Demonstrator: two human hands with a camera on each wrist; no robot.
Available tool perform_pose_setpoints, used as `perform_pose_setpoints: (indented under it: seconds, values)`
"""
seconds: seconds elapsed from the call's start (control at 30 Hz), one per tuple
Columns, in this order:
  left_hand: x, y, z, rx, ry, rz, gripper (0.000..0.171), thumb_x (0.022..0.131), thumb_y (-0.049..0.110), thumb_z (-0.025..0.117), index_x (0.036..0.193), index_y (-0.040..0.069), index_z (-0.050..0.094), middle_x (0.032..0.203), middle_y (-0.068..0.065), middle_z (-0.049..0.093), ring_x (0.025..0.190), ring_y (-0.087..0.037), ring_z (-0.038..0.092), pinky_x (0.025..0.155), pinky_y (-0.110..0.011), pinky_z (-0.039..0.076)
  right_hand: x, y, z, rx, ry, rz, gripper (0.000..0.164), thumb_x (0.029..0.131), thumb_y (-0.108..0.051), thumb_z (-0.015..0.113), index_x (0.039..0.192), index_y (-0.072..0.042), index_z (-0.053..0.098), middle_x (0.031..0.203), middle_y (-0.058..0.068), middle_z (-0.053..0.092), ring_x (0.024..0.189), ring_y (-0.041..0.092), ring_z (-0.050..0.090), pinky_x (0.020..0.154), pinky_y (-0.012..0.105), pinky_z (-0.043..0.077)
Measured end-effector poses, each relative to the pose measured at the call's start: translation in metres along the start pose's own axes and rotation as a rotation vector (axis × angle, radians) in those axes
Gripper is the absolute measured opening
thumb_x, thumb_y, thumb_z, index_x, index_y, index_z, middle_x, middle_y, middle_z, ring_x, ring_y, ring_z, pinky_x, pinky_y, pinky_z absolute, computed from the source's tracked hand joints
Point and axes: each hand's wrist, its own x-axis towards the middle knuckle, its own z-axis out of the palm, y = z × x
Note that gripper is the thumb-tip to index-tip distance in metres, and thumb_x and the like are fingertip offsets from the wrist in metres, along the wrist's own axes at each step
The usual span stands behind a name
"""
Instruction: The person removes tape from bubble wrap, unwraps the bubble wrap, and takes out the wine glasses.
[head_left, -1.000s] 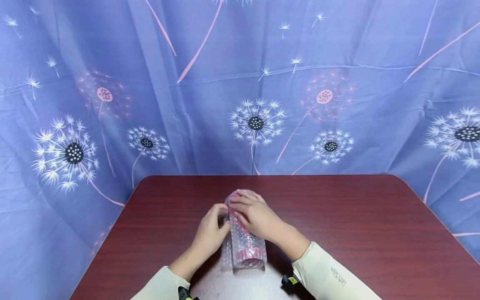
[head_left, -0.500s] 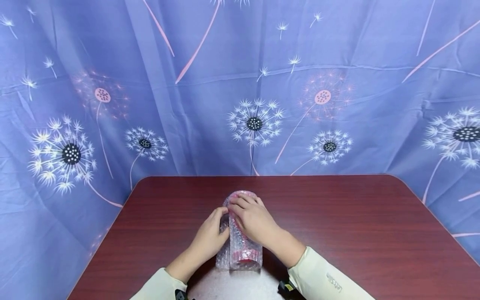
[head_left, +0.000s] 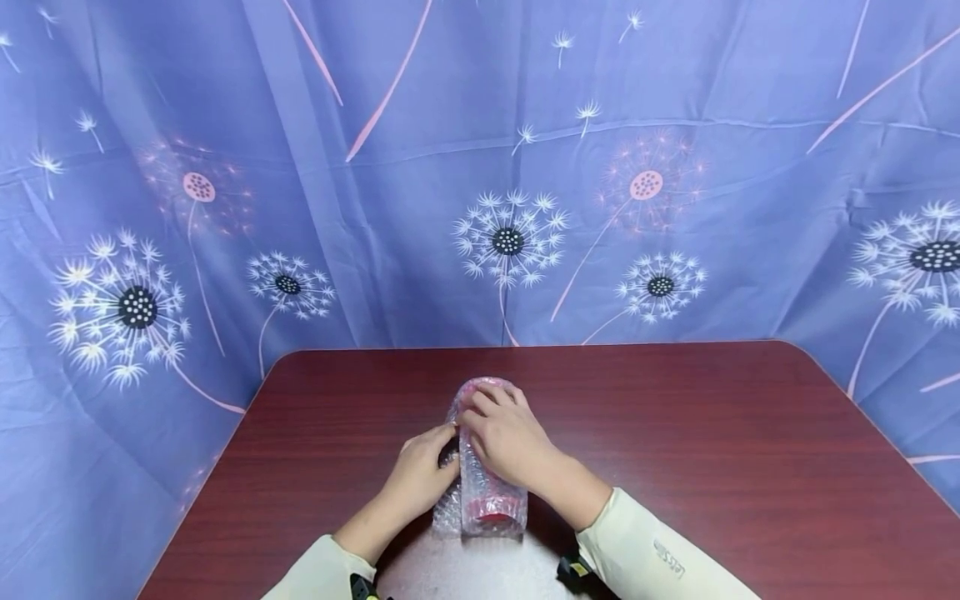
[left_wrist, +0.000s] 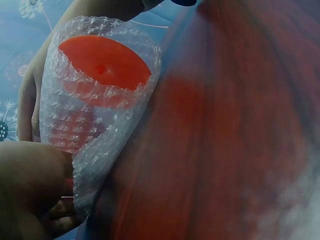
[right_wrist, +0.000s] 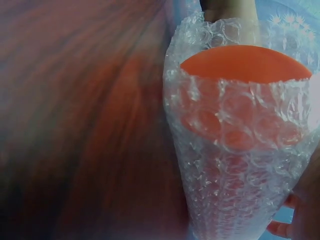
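Note:
A cylindrical thing with a flat orange-red end [right_wrist: 245, 65] lies wrapped in clear bubble wrap [head_left: 476, 492]; its kind is hidden. The open end of the wrap faces the person, and the orange-red end [left_wrist: 102, 57] sits just inside. My left hand [head_left: 420, 475] pinches the wrap's edge on the left side, thumb toward me. Over the top of the far half, my right hand [head_left: 510, 437] grips the roll with bent fingers. A loose layer of wrap shows under the left hand, beside the roll.
The roll lies on a dark red-brown wooden table [head_left: 675, 433] with rounded far corners. Behind the table hangs a blue curtain [head_left: 420, 250] printed with dandelions. Light reflects off the table's near part.
The roll has shifted slightly left and more of the loose wrap shows on its left. My right hand's fingers have bent more over the top. My left hand stays at the edge.

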Motion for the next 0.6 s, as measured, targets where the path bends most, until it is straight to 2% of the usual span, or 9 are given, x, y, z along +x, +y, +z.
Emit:
perform_pose_setpoints:
  seconds: [0.2,0.47,0.6]
  values:
    - [-0.0011,0.0029,0.0001,0.019,-0.05,-0.018,0.045,0.083,0.013,0.07,0.126,-0.003,0.065,0.131,-0.019,0.067,0.123,-0.036,0.063,0.104,-0.056,0.045,-0.0008,0.0004,-0.0004,0.009,0.008,-0.017,0.015,0.092,-0.022,0.067,0.104,-0.021,0.075,0.122,-0.002,0.066,0.132,0.026,0.052,0.112,0.051,0.038]
    - [-0.0021,0.0045,0.0,0.035,-0.072,-0.018,0.046,0.085,0.017,0.07,0.127,-0.002,0.065,0.134,-0.019,0.065,0.126,-0.038,0.06,0.105,-0.057,0.044,0.0004,0.0054,-0.0004,0.053,0.041,-0.09,0.018,0.091,-0.019,0.066,0.106,-0.013,0.074,0.125,0.001,0.07,0.131,0.026,0.056,0.113,0.053,0.039]
    - [-0.0023,0.0044,-0.0008,0.038,-0.08,-0.017,0.043,0.085,0.017,0.07,0.124,0.0,0.067,0.134,-0.018,0.064,0.126,-0.038,0.059,0.105,-0.058,0.043,0.0008,0.0074,-0.0011,0.056,0.028,-0.108,0.019,0.091,-0.019,0.066,0.108,-0.014,0.074,0.125,-0.001,0.07,0.13,0.024,0.057,0.113,0.052,0.039]
